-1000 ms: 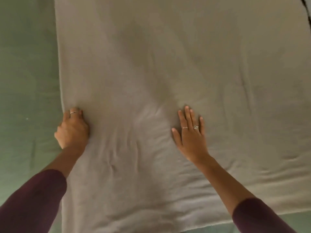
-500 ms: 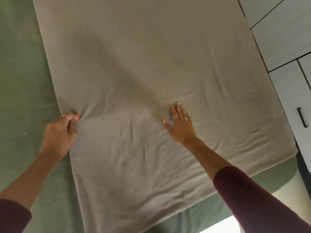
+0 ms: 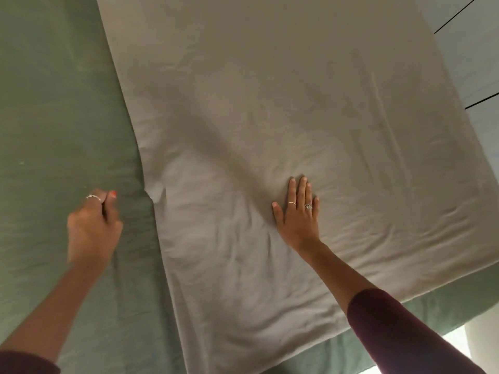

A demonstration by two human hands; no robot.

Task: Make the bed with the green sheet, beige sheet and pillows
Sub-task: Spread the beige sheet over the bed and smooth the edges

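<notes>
The thin, soft beige cotton sheet (image 3: 270, 109) lay spread over the smooth green fitted sheet (image 3: 59, 109) that covered the bed, its left edge running down the middle of the view and its near edge falling short of the bed's corner. It looked light and limp, creasing wherever it was pressed, so it would likely slide easily over the green cloth and be best taken by an edge or hem. The right hand (image 3: 298, 214) rested flat on it, fingers straight and close together. The left hand (image 3: 93, 225) hovered over the green sheet just beside the beige edge, fingers curled, seemingly holding nothing, though blur made that uncertain. Pale panelled cupboard fronts (image 3: 469, 63) stood to the right.
</notes>
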